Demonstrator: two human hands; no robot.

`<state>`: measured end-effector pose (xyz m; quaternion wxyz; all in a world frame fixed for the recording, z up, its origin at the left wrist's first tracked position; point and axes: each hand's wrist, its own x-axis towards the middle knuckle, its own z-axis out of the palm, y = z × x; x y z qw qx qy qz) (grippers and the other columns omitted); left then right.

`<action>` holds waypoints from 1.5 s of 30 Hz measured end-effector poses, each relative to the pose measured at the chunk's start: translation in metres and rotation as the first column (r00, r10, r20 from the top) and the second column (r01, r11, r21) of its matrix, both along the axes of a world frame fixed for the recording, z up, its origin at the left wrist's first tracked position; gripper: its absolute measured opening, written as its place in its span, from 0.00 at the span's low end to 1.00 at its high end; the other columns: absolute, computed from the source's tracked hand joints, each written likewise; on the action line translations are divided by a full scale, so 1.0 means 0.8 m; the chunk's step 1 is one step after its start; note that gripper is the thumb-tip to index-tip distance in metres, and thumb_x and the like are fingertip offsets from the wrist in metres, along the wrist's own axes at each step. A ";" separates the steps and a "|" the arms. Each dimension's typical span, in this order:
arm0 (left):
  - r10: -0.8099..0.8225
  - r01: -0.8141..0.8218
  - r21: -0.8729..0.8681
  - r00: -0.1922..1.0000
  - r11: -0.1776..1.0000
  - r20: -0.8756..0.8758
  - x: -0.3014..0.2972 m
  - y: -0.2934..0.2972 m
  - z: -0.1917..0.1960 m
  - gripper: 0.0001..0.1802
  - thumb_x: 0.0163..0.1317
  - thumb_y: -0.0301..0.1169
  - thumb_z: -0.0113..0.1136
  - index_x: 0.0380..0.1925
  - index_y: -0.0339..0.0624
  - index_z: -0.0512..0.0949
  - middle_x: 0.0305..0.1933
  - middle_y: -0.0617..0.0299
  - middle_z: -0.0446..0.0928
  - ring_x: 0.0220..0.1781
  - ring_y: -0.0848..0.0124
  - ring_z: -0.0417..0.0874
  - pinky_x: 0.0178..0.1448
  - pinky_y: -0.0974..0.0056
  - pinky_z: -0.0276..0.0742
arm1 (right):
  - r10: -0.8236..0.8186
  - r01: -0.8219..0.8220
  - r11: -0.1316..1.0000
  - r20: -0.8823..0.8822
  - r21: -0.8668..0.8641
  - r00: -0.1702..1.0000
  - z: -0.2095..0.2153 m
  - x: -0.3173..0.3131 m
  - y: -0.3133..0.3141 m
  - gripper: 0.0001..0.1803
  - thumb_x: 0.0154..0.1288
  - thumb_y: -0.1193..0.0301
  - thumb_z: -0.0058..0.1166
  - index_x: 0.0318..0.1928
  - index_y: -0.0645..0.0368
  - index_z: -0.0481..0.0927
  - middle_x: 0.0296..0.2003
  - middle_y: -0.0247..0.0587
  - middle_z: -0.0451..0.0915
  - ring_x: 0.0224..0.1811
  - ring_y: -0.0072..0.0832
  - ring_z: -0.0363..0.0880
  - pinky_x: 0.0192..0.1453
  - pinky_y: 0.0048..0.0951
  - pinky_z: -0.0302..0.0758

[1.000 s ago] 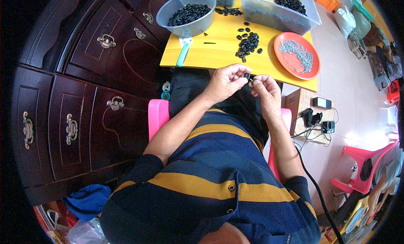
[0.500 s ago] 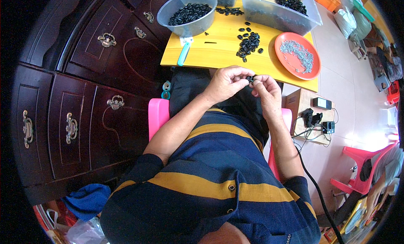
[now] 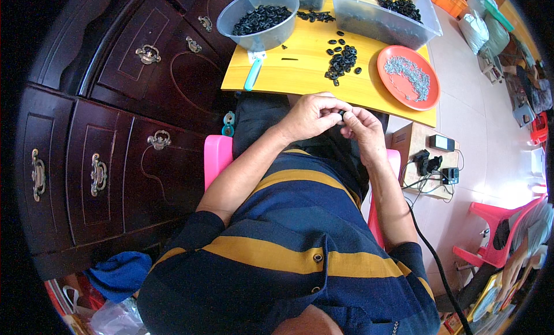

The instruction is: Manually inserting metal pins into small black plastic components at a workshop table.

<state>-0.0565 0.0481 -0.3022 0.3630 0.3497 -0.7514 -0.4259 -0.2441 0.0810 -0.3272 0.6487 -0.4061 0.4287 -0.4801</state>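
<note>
My left hand [image 3: 311, 116] and my right hand [image 3: 362, 127] meet just below the near edge of the yellow table [image 3: 300, 81]. Between their fingertips they pinch a small black ring [image 3: 341, 112], mostly hidden by the fingers. A loose pile of the same black rings [image 3: 341, 60] lies on the table just beyond my hands. To its right an orange plate [image 3: 430, 95] holds several small grey metal parts [image 3: 408, 75]. A clear round bowl [image 3: 242, 37] full of black rings stands at the table's left.
A clear rectangular tub [image 3: 369, 23] with black rings sits at the table's far side. A teal-handled tool [image 3: 253, 75] lies under the bowl. A dark wooden cabinet [image 3: 115, 138] fills the left. A pink stool [image 3: 218, 156], a box with chargers [image 3: 430, 156] and a red chair [image 3: 496, 242] surround me.
My hands stay together at the same spot; the fingers have shifted slightly around the small black ring. Nothing on the table has moved.
</note>
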 end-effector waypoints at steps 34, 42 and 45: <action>0.256 -0.108 -0.522 0.941 0.846 0.220 -0.027 0.008 0.008 0.09 0.57 0.29 0.63 0.38 0.40 0.81 0.36 0.54 0.81 0.38 0.55 0.84 0.42 0.56 0.80 | -0.139 0.100 0.984 0.281 0.149 0.950 -0.017 0.002 -0.002 0.07 0.68 0.66 0.60 0.38 0.57 0.82 0.29 0.29 0.81 0.30 0.15 0.75 0.36 0.17 0.71; 0.239 -0.153 -0.407 0.956 0.901 0.170 -0.030 0.011 0.016 0.13 0.53 0.25 0.69 0.41 0.39 0.82 0.31 0.58 0.78 0.25 0.68 0.79 0.31 0.64 0.76 | -0.138 0.117 0.989 0.291 0.089 0.947 -0.016 0.004 -0.006 0.06 0.69 0.68 0.58 0.38 0.58 0.82 0.29 0.27 0.79 0.28 0.14 0.71 0.34 0.18 0.68; 0.209 -0.148 -0.331 0.965 0.932 0.157 -0.027 0.010 0.024 0.15 0.53 0.25 0.71 0.42 0.39 0.82 0.29 0.60 0.77 0.23 0.73 0.76 0.30 0.67 0.73 | -0.174 0.165 0.984 0.215 0.060 0.961 -0.011 0.010 -0.005 0.07 0.70 0.67 0.57 0.37 0.58 0.81 0.28 0.26 0.78 0.28 0.13 0.70 0.34 0.17 0.67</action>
